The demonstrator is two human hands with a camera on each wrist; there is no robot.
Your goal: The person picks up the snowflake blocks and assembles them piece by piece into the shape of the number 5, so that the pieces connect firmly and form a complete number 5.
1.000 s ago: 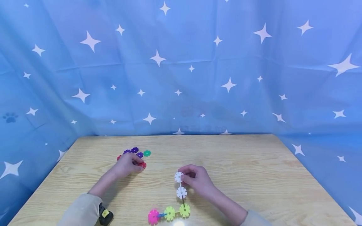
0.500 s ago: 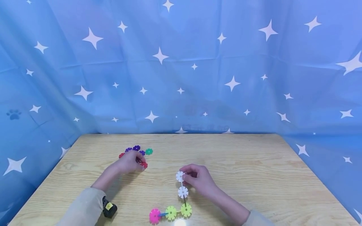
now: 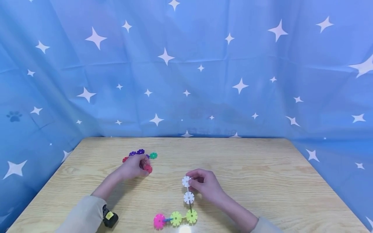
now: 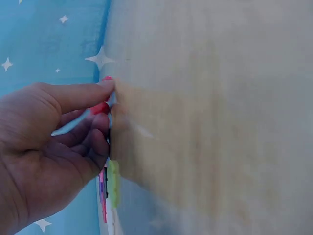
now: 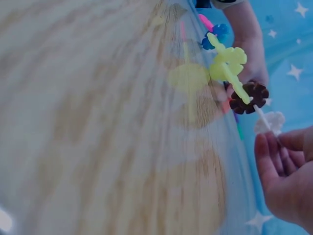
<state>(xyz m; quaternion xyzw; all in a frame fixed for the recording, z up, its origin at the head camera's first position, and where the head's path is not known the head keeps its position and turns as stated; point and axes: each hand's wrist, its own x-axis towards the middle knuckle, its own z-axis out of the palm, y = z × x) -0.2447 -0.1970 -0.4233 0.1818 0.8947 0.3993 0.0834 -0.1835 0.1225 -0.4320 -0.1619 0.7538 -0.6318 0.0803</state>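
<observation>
Two hands work on the desk (image 3: 247, 168) in the head view. The left hand (image 3: 134, 166) pinches a red snowflake disc (image 3: 148, 168) at the near edge of a loose pile of purple, red and green discs (image 3: 141, 152). The right hand (image 3: 204, 184) pinches the top white disc (image 3: 186, 181) of a joined chain (image 3: 182, 210) that runs down through a second white disc to green-yellow and pink ones near the desk's front edge. Joining well, I judge, calls for turning the red disc edge-on so its slot meets the white disc's slot squarely, while the right hand steadies the chain.

Left wrist view adds the grip itself: thumb and curled fingers (image 4: 88, 132) close round the red disc (image 4: 100, 107), hidden from above.

Right wrist view shows the chain (image 5: 230, 68) side-on and lifted, and the fingertips (image 5: 274, 156) grasping the white disc (image 5: 269, 122); blur hides its slots.
</observation>
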